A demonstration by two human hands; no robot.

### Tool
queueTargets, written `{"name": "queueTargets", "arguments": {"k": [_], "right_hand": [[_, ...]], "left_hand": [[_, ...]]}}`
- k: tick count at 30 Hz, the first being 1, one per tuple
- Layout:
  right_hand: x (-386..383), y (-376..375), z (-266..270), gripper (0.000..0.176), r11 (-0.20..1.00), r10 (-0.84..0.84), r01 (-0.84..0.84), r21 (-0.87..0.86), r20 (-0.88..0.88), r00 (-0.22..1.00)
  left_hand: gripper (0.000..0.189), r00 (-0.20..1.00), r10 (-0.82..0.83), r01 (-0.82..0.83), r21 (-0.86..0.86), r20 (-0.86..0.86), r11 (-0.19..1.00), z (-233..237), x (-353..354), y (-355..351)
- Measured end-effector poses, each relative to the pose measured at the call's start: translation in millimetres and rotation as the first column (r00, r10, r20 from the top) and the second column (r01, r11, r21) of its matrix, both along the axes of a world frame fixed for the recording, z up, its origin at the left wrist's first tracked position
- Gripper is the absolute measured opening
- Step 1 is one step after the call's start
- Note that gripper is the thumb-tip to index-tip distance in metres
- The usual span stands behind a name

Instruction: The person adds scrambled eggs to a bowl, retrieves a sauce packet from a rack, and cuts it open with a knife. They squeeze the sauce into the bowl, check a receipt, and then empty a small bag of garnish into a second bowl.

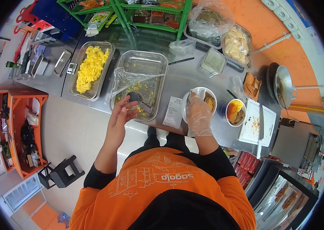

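My left hand [119, 119] is bare and open, its fingers spread over the near edge of a wire-mesh tray [146, 58]. Yellow crumbs and a crumpled clear plastic sheet [131, 76] lie in that tray. A dark round-headed utensil [133, 97] rests there close to my fingertips. My right hand [200, 117], in a clear plastic glove, reaches into a white bowl [184, 109] holding brown minced food [209, 101]. Its fingers are closed together, and I cannot tell what is between them. To the right stands a paper cup [224, 111] with yellow, orange and brown food.
A printed receipt [173, 112] lies left of the bowl. A knife [261, 124] lies across a white cutting board [250, 132] at right. Scrambled egg [92, 69] fills another tray at left. Green racks [150, 25], a pale square container [213, 61] and pans [283, 86] stand farther back.
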State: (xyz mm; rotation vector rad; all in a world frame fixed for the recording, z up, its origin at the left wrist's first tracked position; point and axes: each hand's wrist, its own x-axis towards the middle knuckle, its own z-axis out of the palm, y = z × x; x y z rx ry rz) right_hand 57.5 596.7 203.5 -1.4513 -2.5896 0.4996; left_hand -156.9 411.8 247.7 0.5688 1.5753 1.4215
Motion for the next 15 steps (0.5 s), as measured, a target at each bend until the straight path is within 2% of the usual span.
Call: {"name": "queueTargets", "arguments": {"k": [4, 7, 10, 12, 13, 15], "right_hand": [[1, 1, 4, 0.021, 1.0, -0.012, 0.012, 0.015, -0.017, 1.0], [-1, 5, 17, 0.03, 1.0, -0.027, 0.028, -0.013, 0.055, 0.998], [0, 12, 13, 0.03, 0.991, -0.123, 0.123, 0.048, 0.017, 0.992], [-2, 16, 14, 0.028, 0.981, -0.19, 0.193, 0.018, -0.117, 0.975], [-2, 16, 15, 0.028, 0.979, -0.198, 0.203, 0.024, -0.124, 0.972], [0, 16, 16, 0.024, 0.997, -0.051, 0.057, 0.06, -0.09, 0.995]], "left_hand": [[0.045, 1.0, -0.01, 0.01, 0.0, -0.001, 1.0, -2, 1, -14], [0.045, 0.999, -0.033, 0.033, 0.002, -0.016, 0.999, 0, 0, -21], [0.047, 0.998, -0.042, 0.042, -0.005, -0.044, 0.999, 1, -1, -27], [0.047, 0.997, -0.045, 0.044, -0.019, -0.067, 0.999, 1, -3, -32], [0.047, 0.996, -0.054, 0.053, -0.011, -0.074, 0.999, 2, -3, -34], [0.043, 0.996, -0.05, 0.05, -0.003, -0.08, 0.999, 3, -3, -40]]}}
